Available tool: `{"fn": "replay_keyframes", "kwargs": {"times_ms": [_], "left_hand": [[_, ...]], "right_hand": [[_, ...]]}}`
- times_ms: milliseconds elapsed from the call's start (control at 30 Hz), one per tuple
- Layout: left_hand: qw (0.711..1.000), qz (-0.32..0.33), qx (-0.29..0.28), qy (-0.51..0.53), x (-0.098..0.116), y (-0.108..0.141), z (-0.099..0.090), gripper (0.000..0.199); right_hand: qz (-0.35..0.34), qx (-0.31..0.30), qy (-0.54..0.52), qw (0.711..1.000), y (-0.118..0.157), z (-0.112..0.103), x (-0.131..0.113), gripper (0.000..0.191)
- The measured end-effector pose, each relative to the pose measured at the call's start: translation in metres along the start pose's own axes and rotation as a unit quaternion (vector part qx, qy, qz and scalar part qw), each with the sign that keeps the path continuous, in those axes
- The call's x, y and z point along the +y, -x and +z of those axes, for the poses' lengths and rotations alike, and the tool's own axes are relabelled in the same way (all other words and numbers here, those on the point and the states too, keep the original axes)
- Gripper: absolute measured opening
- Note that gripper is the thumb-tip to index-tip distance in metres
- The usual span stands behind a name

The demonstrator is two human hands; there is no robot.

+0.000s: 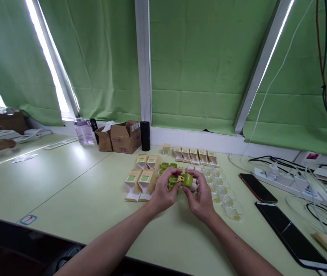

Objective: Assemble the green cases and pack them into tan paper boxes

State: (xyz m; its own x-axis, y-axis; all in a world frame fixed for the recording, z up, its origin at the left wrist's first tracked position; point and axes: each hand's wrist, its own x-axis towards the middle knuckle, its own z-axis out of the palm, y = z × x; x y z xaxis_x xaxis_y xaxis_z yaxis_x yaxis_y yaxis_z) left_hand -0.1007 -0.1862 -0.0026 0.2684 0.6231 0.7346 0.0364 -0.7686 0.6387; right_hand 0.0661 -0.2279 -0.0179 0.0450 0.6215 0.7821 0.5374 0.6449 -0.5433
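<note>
Both hands meet over the middle of the table. A small glossy green case (pixel 187 180) with a pale yellow loop (pixel 180 178) is between them. My right hand (pixel 202 195) has its fingers wrapped round the green case. My left hand (pixel 165 191) pinches at the loop beside it. More green cases (pixel 165 165) lie behind my left hand, and pale pink pieces (pixel 194 168) show behind my right hand. Clear plastic pieces with yellow dots (pixel 234 211) lie to the right. Open cardboard boxes with green labels (pixel 147 182) stand to the left.
Small boxes (pixel 194 155) line the back. Farther left are brown cartons (pixel 125 138), a black cylinder (pixel 145 136) and a purple bottle (pixel 84 132). Phones (pixel 293 234), a power strip (pixel 280 180) and cables lie right. Another person's hand (pixel 0 145) is at far left.
</note>
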Motion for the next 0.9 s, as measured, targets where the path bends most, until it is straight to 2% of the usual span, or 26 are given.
{"fn": "replay_keyframes", "kwargs": {"times_ms": [200,433,900], "left_hand": [[1.000,-0.002,-0.001,-0.023,0.0050,-0.0020,-0.0011,0.015],[0.998,0.000,0.010,-0.056,0.0063,-0.0039,-0.0009,0.006],[0.992,0.042,0.007,-0.115,0.0016,-0.0013,-0.0005,0.005]], "right_hand": [[0.018,-0.015,-0.015,1.000,0.0023,-0.0006,0.0028,0.041],[0.005,-0.017,-0.014,1.000,0.0012,-0.0029,0.0036,0.042],[-0.020,-0.022,-0.007,1.000,0.0030,-0.0029,0.0030,0.044]]}}
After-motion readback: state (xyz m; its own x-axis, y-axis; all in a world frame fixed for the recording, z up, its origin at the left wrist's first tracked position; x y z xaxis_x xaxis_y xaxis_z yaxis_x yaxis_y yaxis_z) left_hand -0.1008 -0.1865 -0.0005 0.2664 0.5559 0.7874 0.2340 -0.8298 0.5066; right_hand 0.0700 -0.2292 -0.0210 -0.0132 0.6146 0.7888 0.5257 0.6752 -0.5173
